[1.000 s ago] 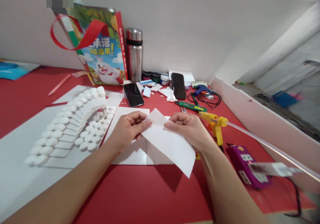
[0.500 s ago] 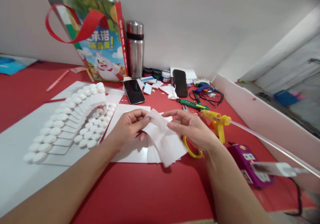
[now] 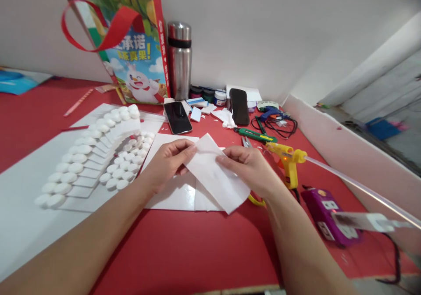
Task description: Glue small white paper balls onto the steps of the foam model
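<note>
Between my two hands hangs a thin white sheet of paper [image 3: 219,179], tilted, its lower corner just above the table's red top. My left hand [image 3: 173,159] pinches its upper left edge between thumb and fingers. On the other side, my right hand [image 3: 245,165] grips the upper right edge, fingertips curled behind it. Beneath lie white boards [image 3: 174,194], partly covered by the sheet. Scissors with a yellow handle [image 3: 256,200] are mostly hidden under the sheet and my right hand.
Left, a white board [image 3: 29,185] carries an arch of white discs [image 3: 75,168]. To the right are a yellow glue gun [image 3: 287,163], a purple power box [image 3: 324,216] and a green cutter [image 3: 255,134]. Behind stand a steel flask [image 3: 180,67], phones [image 3: 177,117] and a bag [image 3: 138,62].
The paper is now flatter and stretched between my hands, where it was creased and bent. My right hand's fingers have closed onto its edge. The view has shifted slightly.
</note>
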A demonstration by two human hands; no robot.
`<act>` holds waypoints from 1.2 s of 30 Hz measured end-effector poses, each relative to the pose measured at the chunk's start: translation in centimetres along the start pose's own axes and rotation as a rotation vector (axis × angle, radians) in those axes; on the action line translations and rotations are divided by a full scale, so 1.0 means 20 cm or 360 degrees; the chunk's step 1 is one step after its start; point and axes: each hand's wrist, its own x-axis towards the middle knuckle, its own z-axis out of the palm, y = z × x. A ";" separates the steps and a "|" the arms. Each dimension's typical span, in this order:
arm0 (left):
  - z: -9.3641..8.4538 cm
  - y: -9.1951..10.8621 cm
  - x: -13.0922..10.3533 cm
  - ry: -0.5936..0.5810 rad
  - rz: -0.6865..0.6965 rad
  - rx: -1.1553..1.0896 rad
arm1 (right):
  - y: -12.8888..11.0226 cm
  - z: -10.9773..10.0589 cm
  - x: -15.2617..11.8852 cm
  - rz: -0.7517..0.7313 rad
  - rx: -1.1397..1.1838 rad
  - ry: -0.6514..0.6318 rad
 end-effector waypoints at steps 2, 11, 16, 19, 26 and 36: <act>0.00 -0.01 0.00 -0.0022 -0.0030 0.0024 | 0.00 0.00 0.00 0.0049 0.0085 0.0022; 0.01 0.00 0.01 -0.0035 0.0056 -0.0241 | -0.01 -0.02 0.00 0.0076 0.0492 0.0020; 0.01 0.02 -0.01 -0.0037 0.0146 -0.0280 | -0.02 -0.03 0.00 0.0103 0.0674 0.0070; 0.01 0.03 -0.02 -0.0090 0.0164 -0.0236 | -0.01 -0.02 0.00 0.0110 0.0687 0.0127; 0.01 0.02 -0.02 -0.0068 0.0192 -0.0170 | 0.00 -0.04 0.00 0.0028 0.0534 0.0093; 0.02 0.02 -0.05 -0.0067 0.0154 0.0185 | 0.01 -0.03 0.00 0.0267 0.0384 -0.0143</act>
